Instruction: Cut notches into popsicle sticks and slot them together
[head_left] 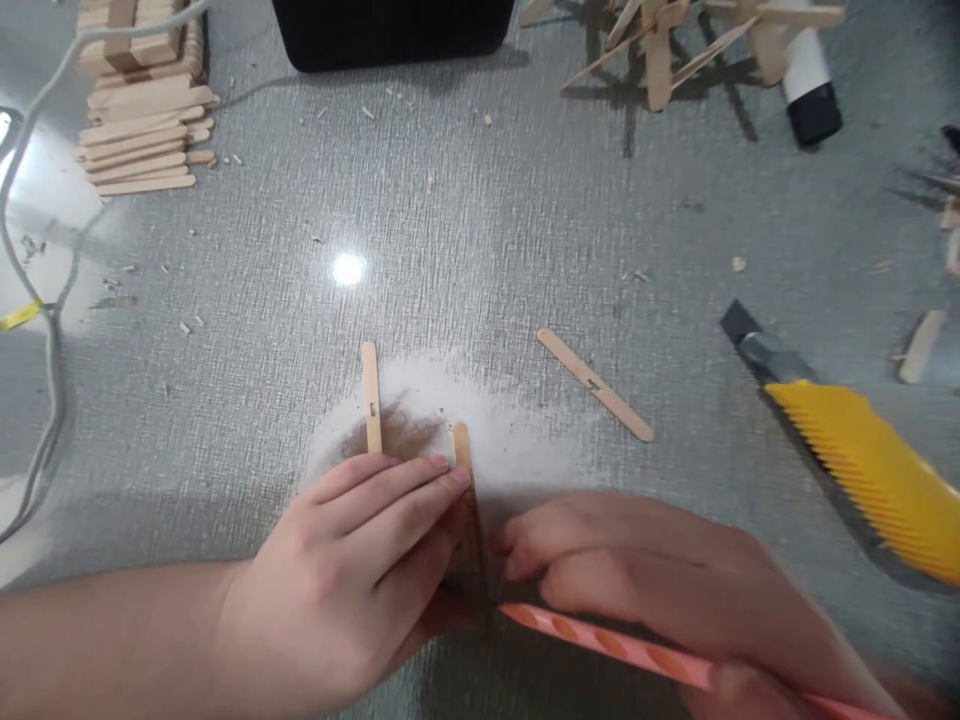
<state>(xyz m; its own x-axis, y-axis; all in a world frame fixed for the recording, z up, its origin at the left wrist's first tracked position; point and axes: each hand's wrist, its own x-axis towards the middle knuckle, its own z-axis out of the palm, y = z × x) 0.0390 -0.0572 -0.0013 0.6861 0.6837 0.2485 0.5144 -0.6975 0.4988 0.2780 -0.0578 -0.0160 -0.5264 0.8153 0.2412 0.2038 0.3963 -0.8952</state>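
My left hand (360,570) is closed, its fingertips pressing on a wooden craft stick (462,445) that points away from me. Another craft stick (371,385) with a small slot cut in it runs under the knuckles of that hand; whether the hand touches it is hidden. In my right hand (645,570) is a pink pencil (615,643) with orange dimples, its tip just right of the pressed stick's lower part. A third craft stick (596,385), also with a cut near its middle, lies slanted beyond the right hand.
A yellow-handled cutter (862,460) lies at the right. Stacked craft sticks (146,135) and a pale cable (52,390) are at the left. A black object (390,30), a stick structure (660,50) and a white tube with black cap (814,100) stand at the back. Pale dust surrounds the hands.
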